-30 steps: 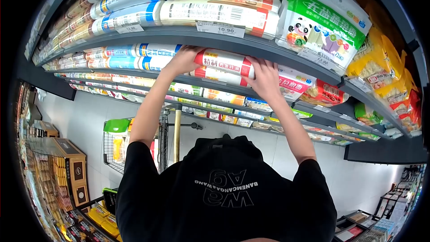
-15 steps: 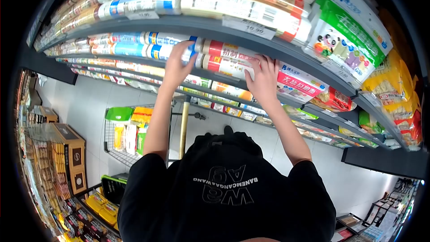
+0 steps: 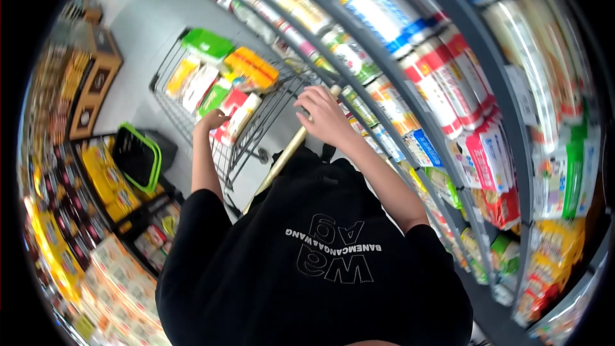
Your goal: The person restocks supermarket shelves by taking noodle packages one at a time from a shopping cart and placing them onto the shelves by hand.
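My left hand [image 3: 212,120] is over the shopping cart, beside a red and white package [image 3: 232,114]. Its fingers are bunched and blurred, so whether it holds anything cannot be made out. Arched over the cart's pale gold handle bar [image 3: 288,152], my right hand [image 3: 322,114] has its fingers curved and apart, not visibly wrapped round the bar. The wire cart [image 3: 163,95] holds a green package [image 3: 207,43], an orange package [image 3: 252,68] and several other packs. Red and white noodle rolls [image 3: 442,90] lie on the shelf to the right.
Shelves of packaged food, with a dark shelf edge [image 3: 477,32], curve along the right. A black basket with a green rim [image 3: 155,154] stands at the left, near yellow packs [image 3: 106,176] and a brown display box [image 3: 96,86]. Grey floor [image 3: 138,9] shows beyond the cart.
The view has turned left toward the cart. Both hands have left the noodle shelf; my left is now over the cart, my right at its handle. The noodle roll held earlier was let go.
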Motion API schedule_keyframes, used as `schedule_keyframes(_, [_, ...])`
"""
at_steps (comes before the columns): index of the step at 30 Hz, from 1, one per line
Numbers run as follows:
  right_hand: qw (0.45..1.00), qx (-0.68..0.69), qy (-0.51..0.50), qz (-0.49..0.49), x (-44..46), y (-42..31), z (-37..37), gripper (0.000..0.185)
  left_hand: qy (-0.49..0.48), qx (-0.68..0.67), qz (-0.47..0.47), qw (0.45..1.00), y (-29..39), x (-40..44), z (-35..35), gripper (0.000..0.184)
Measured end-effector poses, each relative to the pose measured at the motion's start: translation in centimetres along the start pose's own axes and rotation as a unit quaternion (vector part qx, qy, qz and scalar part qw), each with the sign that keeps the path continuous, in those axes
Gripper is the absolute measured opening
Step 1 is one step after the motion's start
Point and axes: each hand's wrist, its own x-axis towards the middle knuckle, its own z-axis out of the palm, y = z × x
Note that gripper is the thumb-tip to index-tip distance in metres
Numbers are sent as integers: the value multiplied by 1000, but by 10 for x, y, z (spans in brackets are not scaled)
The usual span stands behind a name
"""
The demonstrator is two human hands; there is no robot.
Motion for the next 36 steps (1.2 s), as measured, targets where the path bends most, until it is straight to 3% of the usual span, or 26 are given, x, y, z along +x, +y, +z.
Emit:
schedule_keyframes(6, [992,18,-112,-58,58,-17,67,17,152,-178,-24,972,-65,23,90,52])
schedule_keyframes(12, [972,12,-231,-34,92,-10,139,20,191,-102,-68,974,-88,53,136,62])
schedule_keyframes(16, [956,-11,-293,8,91,16,190,24,149,-153,-110,971,-99,81,162,67])
schedule_keyframes(17, [950,-30,-309,23,91,17,195,25,174,-114,-96,973,-95,81,166,70])
schedule_keyframes(20, [955,-52,-286,64,98,11,202,25,137,-100,-79,982,-83,85,155,67])
schedule_keyframes(22, [953,-64,-282,87,98,10,204,25,181,-106,-57,976,-78,90,155,69])
schedule_keyframes(28, [943,-102,-286,135,99,6,205,24,82,-63,-61,993,-72,98,131,83])
schedule_keyframes(30, [943,-109,-284,138,103,5,205,23,37,-196,-7,980,-75,95,124,82])
schedule_keyframes(34, [943,-101,-276,156,100,5,203,23,32,-266,-20,963,-73,65,121,82])
schedule_keyframes(36, [942,-91,-273,170,102,4,201,22,72,-409,47,909,-72,39,125,73])
